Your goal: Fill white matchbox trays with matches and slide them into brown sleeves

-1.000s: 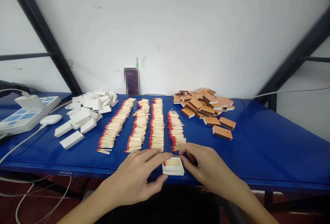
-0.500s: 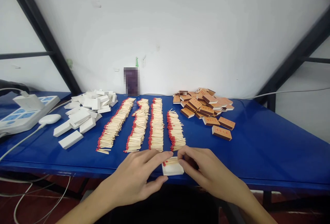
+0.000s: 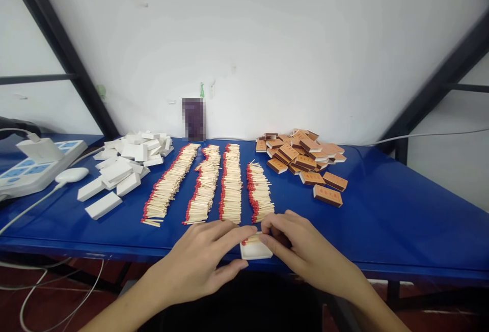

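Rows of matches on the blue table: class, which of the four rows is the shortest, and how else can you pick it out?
The rightmost row: it begins further from the wall than the other three, and its near end lies just beyond the white tray between the left hand and right hand.

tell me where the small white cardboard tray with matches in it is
The small white cardboard tray sits at the blue table's near edge, between left hand and right hand.

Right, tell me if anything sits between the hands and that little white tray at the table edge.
Nothing visible does. The left hand and the right hand both have fingertips already at the white tray, which holds a few matches. The nearest row of matches lies just behind it, beyond the fingers, not between them and the tray.
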Action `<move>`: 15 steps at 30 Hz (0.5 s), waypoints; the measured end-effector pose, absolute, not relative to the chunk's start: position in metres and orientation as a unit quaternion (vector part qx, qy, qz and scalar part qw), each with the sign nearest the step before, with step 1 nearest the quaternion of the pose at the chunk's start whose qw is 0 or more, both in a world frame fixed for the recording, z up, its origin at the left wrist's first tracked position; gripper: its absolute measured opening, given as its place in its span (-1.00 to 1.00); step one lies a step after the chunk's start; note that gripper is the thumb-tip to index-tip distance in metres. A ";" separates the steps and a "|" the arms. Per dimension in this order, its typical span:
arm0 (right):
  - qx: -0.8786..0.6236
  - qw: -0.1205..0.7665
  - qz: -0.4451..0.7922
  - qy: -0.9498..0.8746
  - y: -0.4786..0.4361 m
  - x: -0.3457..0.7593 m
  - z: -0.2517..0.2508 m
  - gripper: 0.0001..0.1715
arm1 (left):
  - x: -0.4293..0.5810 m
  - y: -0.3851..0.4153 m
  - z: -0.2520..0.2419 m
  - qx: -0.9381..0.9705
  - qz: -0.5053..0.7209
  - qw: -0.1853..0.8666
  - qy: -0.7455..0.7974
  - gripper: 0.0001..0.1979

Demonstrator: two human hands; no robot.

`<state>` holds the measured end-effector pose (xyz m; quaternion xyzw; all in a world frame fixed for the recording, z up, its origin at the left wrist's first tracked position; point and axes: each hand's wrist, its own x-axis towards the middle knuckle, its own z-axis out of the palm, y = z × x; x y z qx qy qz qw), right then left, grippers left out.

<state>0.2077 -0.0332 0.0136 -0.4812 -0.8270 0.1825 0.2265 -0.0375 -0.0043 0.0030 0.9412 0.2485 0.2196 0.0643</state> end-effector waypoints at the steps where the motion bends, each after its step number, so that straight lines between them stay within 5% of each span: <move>1: -0.477 0.227 0.188 -0.828 -0.033 0.208 0.014 -0.75 | -0.038 -0.004 0.003 0.941 0.221 0.064 0.247 -0.55; 15: -0.513 0.246 0.177 -0.803 -0.032 0.209 0.009 -0.69 | -0.038 -0.004 0.002 0.943 0.210 0.073 0.247 -0.58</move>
